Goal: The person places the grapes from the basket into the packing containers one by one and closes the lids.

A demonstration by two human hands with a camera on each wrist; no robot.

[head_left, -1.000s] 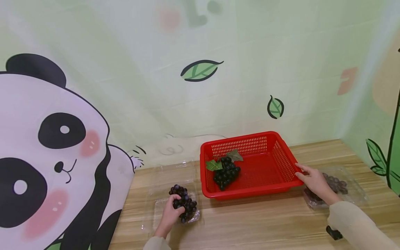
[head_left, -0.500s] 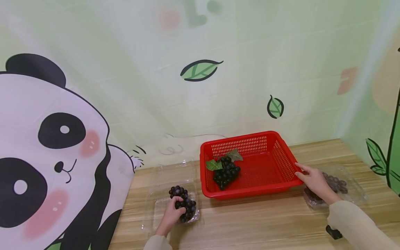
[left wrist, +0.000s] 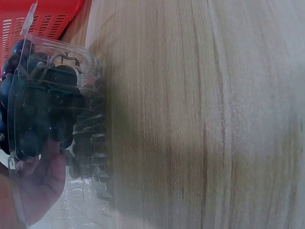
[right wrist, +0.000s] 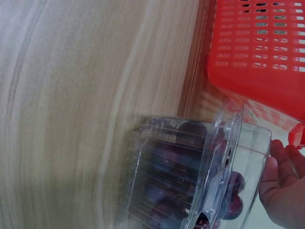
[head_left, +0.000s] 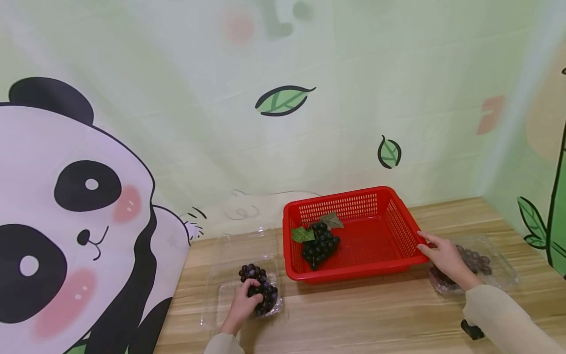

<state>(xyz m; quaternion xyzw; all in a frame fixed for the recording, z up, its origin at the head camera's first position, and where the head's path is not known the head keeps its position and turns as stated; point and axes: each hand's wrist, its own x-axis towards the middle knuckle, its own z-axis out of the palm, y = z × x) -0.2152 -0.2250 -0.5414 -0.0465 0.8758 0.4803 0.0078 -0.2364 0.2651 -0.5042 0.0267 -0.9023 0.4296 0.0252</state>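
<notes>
My left hand (head_left: pixel 249 295) grips a bunch of dark grapes (head_left: pixel 263 291) lying in an open clear plastic box (head_left: pixel 226 295) on the wooden table. In the left wrist view the grapes (left wrist: pixel 38 109) show through the box wall (left wrist: pixel 90 143), with my palm (left wrist: pixel 40 183) below them. My right hand (head_left: pixel 435 248) has straight fingers touching the right front corner of a red basket (head_left: pixel 353 273). A second grape bunch with green leaves (head_left: pixel 320 243) lies in the basket. Under my right hand is another clear box (head_left: pixel 501 268) of grapes (head_left: pixel 475 260); the right wrist view shows that box (right wrist: pixel 190 176).
A panda banner (head_left: pixel 66 221) covers the table's left side. The wall rises just behind the basket and along the right. A small dark object (head_left: pixel 472 329) lies near my right sleeve. Bare wood (head_left: pixel 362 314) runs along the front.
My left hand has shifted slightly over the grape bunch, which sits a little lower in its box. The right hand and basket have not moved.
</notes>
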